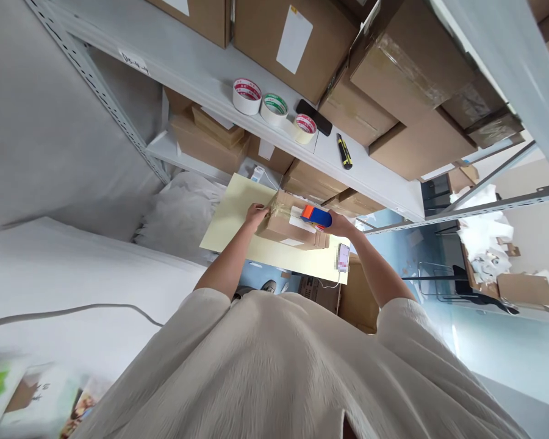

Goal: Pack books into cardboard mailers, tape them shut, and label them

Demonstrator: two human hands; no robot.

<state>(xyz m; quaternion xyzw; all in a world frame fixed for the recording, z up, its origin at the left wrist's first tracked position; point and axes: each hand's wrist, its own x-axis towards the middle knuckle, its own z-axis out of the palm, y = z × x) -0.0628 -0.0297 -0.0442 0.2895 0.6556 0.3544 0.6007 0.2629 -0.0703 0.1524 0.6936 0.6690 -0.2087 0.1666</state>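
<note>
A taped cardboard box (274, 228) with white labels lies on a pale yellow board (229, 227) in front of me. My left hand (255, 215) is at the box's left end, its fingers closed against the edge by the clear tape. In my right hand (340, 224) is a blue and orange tape dispenser (318, 216), held over the label on the box's top, towards its right side. Whether the dispenser touches the box I cannot tell. A phone (343, 257) with a lit screen and a cable lies at the board's right end.
Behind the board, a grey metal shelf (187, 82) bears several tape rolls (247, 96), a black phone (314, 117), a yellow-black box cutter (344, 152) and large cartons (260, 36). White packing material (178, 210) is at left. A chair (466, 283) stands far right.
</note>
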